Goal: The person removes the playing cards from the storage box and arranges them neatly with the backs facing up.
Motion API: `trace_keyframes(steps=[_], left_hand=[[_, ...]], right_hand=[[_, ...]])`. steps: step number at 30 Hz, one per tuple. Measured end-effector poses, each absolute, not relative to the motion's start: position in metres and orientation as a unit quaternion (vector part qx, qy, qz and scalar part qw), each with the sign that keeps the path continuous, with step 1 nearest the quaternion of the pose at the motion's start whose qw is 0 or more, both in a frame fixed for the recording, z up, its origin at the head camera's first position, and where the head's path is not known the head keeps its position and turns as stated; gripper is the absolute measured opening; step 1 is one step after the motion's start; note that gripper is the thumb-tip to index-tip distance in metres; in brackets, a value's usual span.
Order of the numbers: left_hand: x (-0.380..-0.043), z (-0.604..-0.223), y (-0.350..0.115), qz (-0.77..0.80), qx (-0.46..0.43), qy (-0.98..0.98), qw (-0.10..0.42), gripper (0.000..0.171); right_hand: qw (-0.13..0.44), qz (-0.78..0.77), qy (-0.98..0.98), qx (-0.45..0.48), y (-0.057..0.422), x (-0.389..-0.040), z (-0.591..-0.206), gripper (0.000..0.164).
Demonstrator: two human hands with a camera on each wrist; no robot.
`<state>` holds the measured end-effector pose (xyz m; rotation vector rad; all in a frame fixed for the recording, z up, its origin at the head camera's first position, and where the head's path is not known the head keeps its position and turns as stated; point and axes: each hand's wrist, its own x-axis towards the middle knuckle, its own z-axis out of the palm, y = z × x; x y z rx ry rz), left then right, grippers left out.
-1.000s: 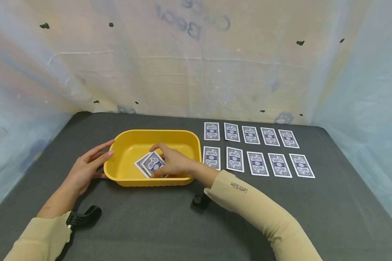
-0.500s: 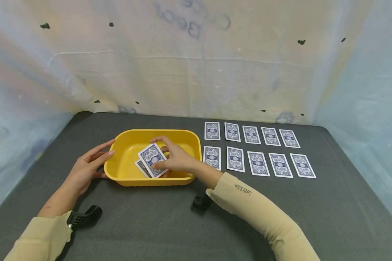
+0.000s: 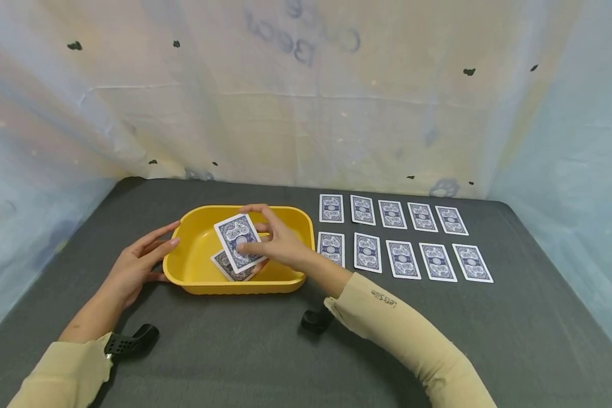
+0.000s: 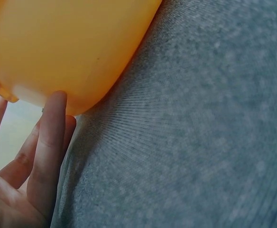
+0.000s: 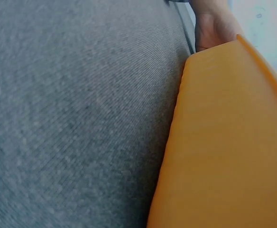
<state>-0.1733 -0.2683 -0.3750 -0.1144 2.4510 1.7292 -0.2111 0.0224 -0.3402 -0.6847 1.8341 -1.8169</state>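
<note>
My left hand (image 3: pixel 137 263) lies against the left end of a yellow plastic tub (image 3: pixel 191 243), its thumb at the rim. In the left wrist view its fairly straight fingers (image 4: pixel 52 133) touch the tub's outer wall (image 4: pixel 77 52). Over the tub, my right hand (image 3: pixel 280 243) pinches a playing card (image 3: pixel 233 231), its blue patterned back up, thumb on the face toward me. Beneath it in the tub, another card (image 3: pixel 223 262) lies partly covered. The right wrist view shows only the tub's outer side (image 5: pixel 228 137) and my left hand (image 5: pixel 216 31); the right hand is hidden there.
Two rows of blue-backed cards, such as the near-row card (image 3: pixel 367 252) and the far-row card (image 3: pixel 392 214), lie face down right of the tub on a dark grey cloth (image 3: pixel 224 351). Pale plastic sheeting (image 3: pixel 306 130) hangs behind and at both sides.
The right hand has raised the held card up off the one beneath, tilting it and shifting slightly away from me. More of the lower card shows. My left hand stays at the tub's end.
</note>
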Motion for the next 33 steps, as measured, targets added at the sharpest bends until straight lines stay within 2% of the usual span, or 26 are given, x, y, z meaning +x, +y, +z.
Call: trace_keyframes(steps=[18, 33], left_hand=[[-0.174, -0.377, -0.269, 0.579, -0.036, 0.811, 0.075, 0.06], [-0.174, -0.379, -0.272, 0.575, -0.028, 0.814, 0.072, 0.059]], right_hand=[[0.203, -0.698, 0.648, -0.226, 0.045, -0.204, -0.332, 0.068], [0.132, -0.701, 0.663, -0.226, 0.07, -0.192, -0.333, 0.066]])
